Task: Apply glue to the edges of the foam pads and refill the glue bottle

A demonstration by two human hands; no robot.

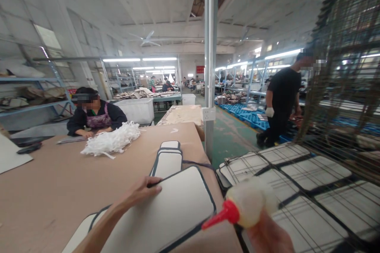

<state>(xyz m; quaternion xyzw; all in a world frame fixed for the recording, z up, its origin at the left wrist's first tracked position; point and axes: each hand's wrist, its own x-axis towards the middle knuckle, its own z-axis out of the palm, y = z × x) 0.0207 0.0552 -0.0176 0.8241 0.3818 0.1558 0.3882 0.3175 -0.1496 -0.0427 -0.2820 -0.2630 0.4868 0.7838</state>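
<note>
My left hand [148, 189] grips the upper left edge of a large white panel [178, 205] with a dark border, its thumb on top. The panel lies over the brown table at the bottom centre. In my right hand [268, 233] is a squeeze bottle [251, 201] with yellowish contents and a red nozzle, which points left over the panel's right edge. Smaller dark-edged white panels [170, 162] lie just beyond the large one. Part of another white panel [81, 231] shows at the lower left.
The brown table [53, 189] bears a heap of white strips [114, 140]. A person [96, 114] works at its far left side. A wire rack [297, 178] with white panels stands at the right, a metal post [209, 87] beyond the table. Another person [282, 99] stands at the back right.
</note>
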